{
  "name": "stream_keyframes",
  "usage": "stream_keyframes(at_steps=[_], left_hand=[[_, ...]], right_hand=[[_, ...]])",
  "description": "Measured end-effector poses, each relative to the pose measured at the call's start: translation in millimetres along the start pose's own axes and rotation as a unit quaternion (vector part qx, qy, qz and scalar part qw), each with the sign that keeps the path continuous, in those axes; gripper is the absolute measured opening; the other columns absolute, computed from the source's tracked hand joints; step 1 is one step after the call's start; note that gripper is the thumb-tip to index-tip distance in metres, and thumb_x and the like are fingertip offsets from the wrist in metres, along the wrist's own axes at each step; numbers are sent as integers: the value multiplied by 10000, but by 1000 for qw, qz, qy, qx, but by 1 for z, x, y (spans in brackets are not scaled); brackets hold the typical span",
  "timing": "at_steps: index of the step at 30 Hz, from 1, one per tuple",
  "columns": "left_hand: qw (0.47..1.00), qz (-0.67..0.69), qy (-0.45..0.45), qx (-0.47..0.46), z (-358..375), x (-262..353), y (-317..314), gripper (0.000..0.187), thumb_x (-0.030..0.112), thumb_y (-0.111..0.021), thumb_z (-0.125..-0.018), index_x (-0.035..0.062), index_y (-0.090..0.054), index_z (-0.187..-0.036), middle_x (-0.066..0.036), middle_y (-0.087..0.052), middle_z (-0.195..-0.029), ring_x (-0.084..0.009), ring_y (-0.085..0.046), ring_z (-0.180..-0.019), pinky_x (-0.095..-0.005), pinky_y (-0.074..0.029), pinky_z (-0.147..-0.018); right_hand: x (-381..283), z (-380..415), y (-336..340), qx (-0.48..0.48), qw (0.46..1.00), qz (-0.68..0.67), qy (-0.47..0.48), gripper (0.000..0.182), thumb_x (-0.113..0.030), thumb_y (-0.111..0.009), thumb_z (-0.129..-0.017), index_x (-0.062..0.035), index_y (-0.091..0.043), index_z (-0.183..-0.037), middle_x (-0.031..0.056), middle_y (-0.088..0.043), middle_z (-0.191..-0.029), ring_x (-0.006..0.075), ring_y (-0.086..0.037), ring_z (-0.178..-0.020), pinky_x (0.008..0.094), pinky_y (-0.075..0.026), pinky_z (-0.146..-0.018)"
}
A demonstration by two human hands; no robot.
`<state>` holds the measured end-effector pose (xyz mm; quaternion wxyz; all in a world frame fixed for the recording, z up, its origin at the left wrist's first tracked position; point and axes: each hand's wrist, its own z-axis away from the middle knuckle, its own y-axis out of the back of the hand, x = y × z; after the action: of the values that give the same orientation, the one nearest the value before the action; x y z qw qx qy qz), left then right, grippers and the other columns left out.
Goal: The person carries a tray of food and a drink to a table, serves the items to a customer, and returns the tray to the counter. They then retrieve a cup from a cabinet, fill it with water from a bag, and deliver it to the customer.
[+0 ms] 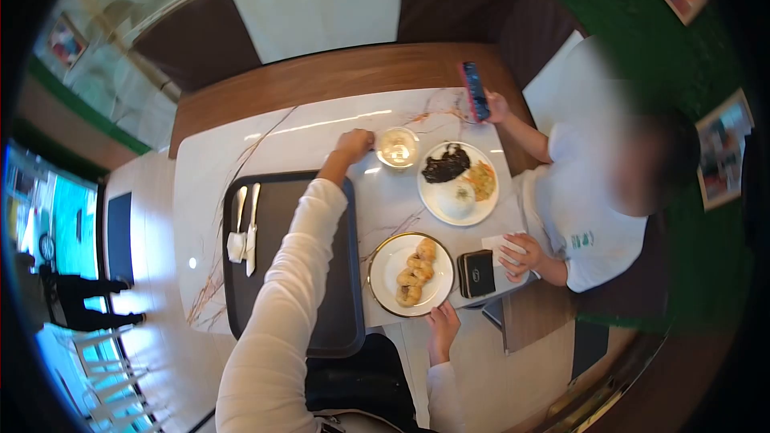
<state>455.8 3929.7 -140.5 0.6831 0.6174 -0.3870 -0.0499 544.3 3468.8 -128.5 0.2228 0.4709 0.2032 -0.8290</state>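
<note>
1. Cup point(398, 148) stands upright on the table point(210, 192), just beside the rice plate point(480, 212).
2. Left hand point(354, 146) is at the cup's side, fingers curled; I cannot tell whether they pinch it or only touch it.
3. Right hand point(443, 333) pinches the near rim of the bread plate point(383, 268), which carries a twisted bread point(415, 274).
4. Left arm passes over the dark tray point(241, 304), where cutlery point(254, 228) lies partly wrapped in white paper.
5. Black wallet point(476, 274) lies just right of the bread plate.
6. Another person point(597, 232) sits at the right, one hand holding up a phone point(475, 92), the other resting by the wallet.
</note>
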Motion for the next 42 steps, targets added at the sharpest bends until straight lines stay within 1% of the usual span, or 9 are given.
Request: stream_keyframes(at_steps=[5,12,14,18,24,31,34,38,42], left_hand=[[981,147,35,125,36,9,11,298,171,-591,-791,78,-585,-1074,-147,-569,-1025,-315,-506,-1018,-399,-431,-861],[878,226,183,379,273,-50,71,158,76,-603,-785,15,-596,-930,-129,-608,-868,-274,-578,-805,-350,-454,-727],[858,208,329,336,345,-74,90,112,94,-603,-789,-5,-611,-841,-145,-604,-758,-249,-587,-709,-333,-459,-660],[884,121,409,190,382,-128,93,284,250,-607,-783,-29,-645,-819,-210,-637,-774,-329,-633,-723,-381,-496,-651],[888,111,425,133,359,-152,68,328,300,-734,-609,3,-657,-726,-194,-628,-684,-320,-628,-683,-385,-500,-640],[867,230,427,110,369,-163,67,321,323,-731,-583,18,-659,-654,-149,-623,-605,-252,-635,-608,-346,-492,-597],[877,305,363,84,390,-193,58,247,250,-693,-662,38,-616,-561,-2,-514,-483,-69,-452,-445,-248,-330,-396],[823,476,311,3,415,-191,104,180,167,-672,-743,-10,-643,-746,-10,-573,-616,-61,-485,-513,-210,-364,-463],[847,480,221,-47,383,-140,169,163,117,-678,-748,-33,-654,-808,-34,-613,-659,-63,-518,-555,-206,-388,-504]], right_hand=[[-11,3,-7,0,1000,19,7,386,-66,-561,-803,43,-476,-1163,97,-542,-1103,170,-538,-979,285,-449,-805],[6,17,-1,53,972,169,154,336,-95,-569,-814,5,-500,-1127,61,-551,-1019,164,-540,-882,281,-446,-729],[24,31,-8,96,881,316,339,311,-101,-575,-821,-11,-508,-1110,56,-554,-972,160,-544,-848,273,-445,-721],[12,97,-224,-314,816,378,304,113,-44,-574,-812,-28,-592,-922,95,-555,-772,188,-566,-684,277,-443,-609],[118,81,-377,-243,774,522,263,165,-72,-565,-778,31,-517,-897,214,-574,-876,369,-586,-819,434,-478,-718],[133,92,-396,-123,801,567,148,202,-80,-574,-756,33,-514,-912,232,-588,-908,407,-593,-842,459,-497,-715],[148,82,-392,-90,835,515,170,108,-112,-595,-683,-9,-630,-685,222,-609,-731,384,-607,-751,453,-485,-678],[143,68,-369,-177,883,407,151,128,-69,-625,-631,-12,-659,-740,199,-625,-718,342,-624,-751,379,-499,-685],[151,63,-303,-330,905,253,86,152,-58,-652,-647,0,-630,-786,67,-619,-667,122,-590,-612,273,-483,-583]])
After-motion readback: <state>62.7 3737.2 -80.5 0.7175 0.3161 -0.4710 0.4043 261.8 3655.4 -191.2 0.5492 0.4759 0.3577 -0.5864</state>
